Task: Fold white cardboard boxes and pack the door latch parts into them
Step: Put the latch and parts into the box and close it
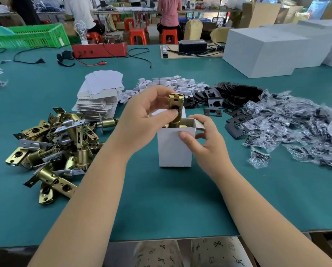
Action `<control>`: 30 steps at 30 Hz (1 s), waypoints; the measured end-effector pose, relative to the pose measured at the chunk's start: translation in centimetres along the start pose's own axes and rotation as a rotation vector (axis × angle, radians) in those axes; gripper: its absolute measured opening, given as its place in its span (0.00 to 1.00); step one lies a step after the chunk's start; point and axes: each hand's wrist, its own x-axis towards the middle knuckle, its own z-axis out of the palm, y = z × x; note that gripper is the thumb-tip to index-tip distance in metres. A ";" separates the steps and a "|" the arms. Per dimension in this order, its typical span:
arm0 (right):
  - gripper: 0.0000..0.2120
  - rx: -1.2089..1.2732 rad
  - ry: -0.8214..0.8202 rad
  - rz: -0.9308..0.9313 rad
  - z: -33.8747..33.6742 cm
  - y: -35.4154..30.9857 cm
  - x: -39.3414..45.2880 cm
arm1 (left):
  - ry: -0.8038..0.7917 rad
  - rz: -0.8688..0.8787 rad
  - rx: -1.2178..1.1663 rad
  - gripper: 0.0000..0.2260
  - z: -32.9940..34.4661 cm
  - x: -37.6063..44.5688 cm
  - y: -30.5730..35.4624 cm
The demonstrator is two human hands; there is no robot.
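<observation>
At the middle of the green desk point(161, 199) stands a small white cardboard box point(173, 149), upright with its top open; a brass door latch point(175, 109) stands in its mouth with the long axis near vertical, lower end inside the box, rounded plate end pointing up and slightly toward the far side. Left hand point(142, 120) pinches the upper part of the latch, thumb across the near face, other fingers point(161, 93) curled behind it; right hand point(203, 143) grips the box at its upper right corner, thumb pressed on the near wall, fingers bent round the right side beside a raised flap. To the left lies a heap of brass latches point(51, 145), pointing every way; beyond it, a stack of flat white box blanks point(101, 95); farther right, a scatter of small white card inserts point(172, 83), then black strike plates point(228, 99) fanned in a row, and on the right a pile of clear bags of black screws point(296, 128); large white cartons point(273, 51) sit at the far right, a red box point(99, 50) with cables and a green crate point(28, 35) along the far edge.
</observation>
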 end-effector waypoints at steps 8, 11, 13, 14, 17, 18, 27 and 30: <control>0.16 -0.009 -0.006 -0.022 -0.1 0.3 0.3 | 0.040 -0.157 -0.030 0.06 0.5 -1.4 -3.3; 0.12 0.048 -0.001 -0.054 -0.1 0.5 0.3 | 0.054 -0.141 -0.070 0.11 0.6 -1.7 -4.0; 0.11 0.181 0.039 -0.056 -0.2 0.6 0.7 | 0.036 -0.141 -0.015 0.13 0.7 -1.9 -4.2; 0.13 0.257 0.086 -0.016 -0.3 0.6 1.3 | 0.037 -0.148 -0.004 0.14 0.6 -1.9 -4.3; 0.10 0.300 0.268 0.192 -1.5 0.8 3.7 | 0.053 -0.169 -0.040 0.14 0.9 -2.2 -4.3; 0.09 0.252 0.290 0.242 -1.8 1.1 4.4 | 0.057 -0.170 -0.035 0.14 0.9 -2.2 -4.3; 0.14 -0.503 -0.105 0.067 -0.1 2.9 12.5 | 0.060 -0.185 -0.103 0.11 1.3 -2.3 -4.5; 0.15 -0.694 -0.194 0.021 0.8 3.2 15.3 | 0.063 -0.194 -0.153 0.10 1.5 -2.4 -4.6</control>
